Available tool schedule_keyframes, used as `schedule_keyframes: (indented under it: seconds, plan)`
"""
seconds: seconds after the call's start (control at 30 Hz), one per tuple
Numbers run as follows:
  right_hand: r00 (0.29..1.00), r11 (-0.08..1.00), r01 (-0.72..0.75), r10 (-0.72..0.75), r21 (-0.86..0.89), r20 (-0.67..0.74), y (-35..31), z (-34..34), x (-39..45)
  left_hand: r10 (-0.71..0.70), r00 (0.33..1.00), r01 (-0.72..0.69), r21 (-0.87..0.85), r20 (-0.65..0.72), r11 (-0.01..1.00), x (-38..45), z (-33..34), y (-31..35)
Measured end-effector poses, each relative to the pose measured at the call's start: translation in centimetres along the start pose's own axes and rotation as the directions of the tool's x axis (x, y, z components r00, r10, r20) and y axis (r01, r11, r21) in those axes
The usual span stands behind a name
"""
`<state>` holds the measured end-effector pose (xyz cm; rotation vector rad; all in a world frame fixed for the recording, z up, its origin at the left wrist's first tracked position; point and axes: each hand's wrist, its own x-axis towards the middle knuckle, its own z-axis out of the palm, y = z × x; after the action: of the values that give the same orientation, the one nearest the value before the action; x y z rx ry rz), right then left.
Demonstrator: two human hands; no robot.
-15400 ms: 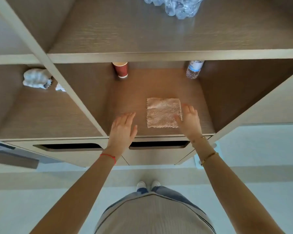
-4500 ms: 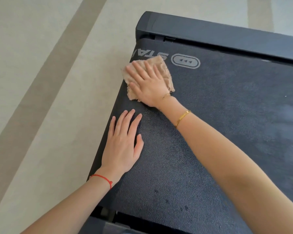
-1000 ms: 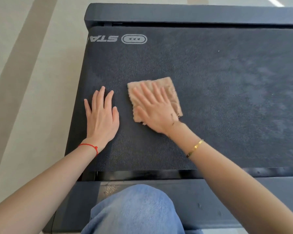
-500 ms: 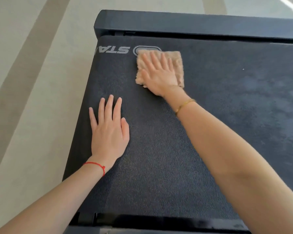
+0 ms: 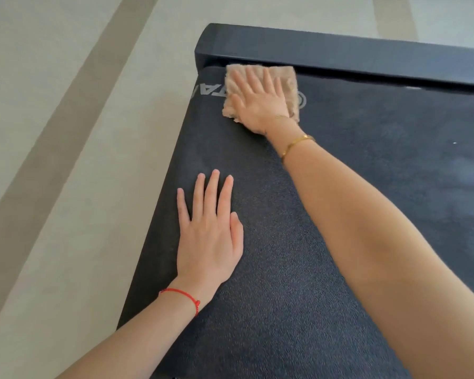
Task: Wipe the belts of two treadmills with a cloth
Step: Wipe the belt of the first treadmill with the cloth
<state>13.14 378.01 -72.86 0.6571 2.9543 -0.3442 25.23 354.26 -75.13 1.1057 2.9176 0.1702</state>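
Note:
A black textured treadmill belt [image 5: 353,187] fills the right and lower part of the head view. A beige fluffy cloth [image 5: 289,77] lies flat at the belt's far left corner, over the white printed lettering and against the dark end bar. My right hand [image 5: 257,101] presses flat on the cloth with straight, spread fingers. My left hand [image 5: 210,236] rests palm down on the bare belt nearer to me, close to the belt's left edge, fingers straight. Only one treadmill is in view.
The treadmill's black end bar [image 5: 340,54] runs across the far edge of the belt. Pale floor [image 5: 66,160] with darker stripes lies to the left of the treadmill. A small white speck [image 5: 454,143] sits on the belt at the right.
My right hand has pushed the cloth farther away along the belt, up to the end bar and over the lettering. My left hand stays flat on the belt.

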Motion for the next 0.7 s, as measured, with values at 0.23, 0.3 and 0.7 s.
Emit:
schedule_keyframes:
  seconds: [0.23,0.3,0.7]
  plan:
    - [0.970,0.969,0.244,-0.244,-0.028,0.008,-1.9,1.4,-2.5,0.015,1.000,-0.015,-0.022,-0.010,1.000,0.0,0.0,-0.6]
    - [0.996,0.995,0.077,-0.080,-0.065,-0.041,2.7,0.7,-2.8,0.016,1.000,-0.016,-0.032,-0.011,0.999,0.0,0.0,-0.6]
    - [0.998,0.999,0.033,-0.033,-0.015,-0.047,4.5,1.9,-11.6,0.001,1.000,-0.001,-0.027,0.001,1.000,0.0,-0.2,-0.3]
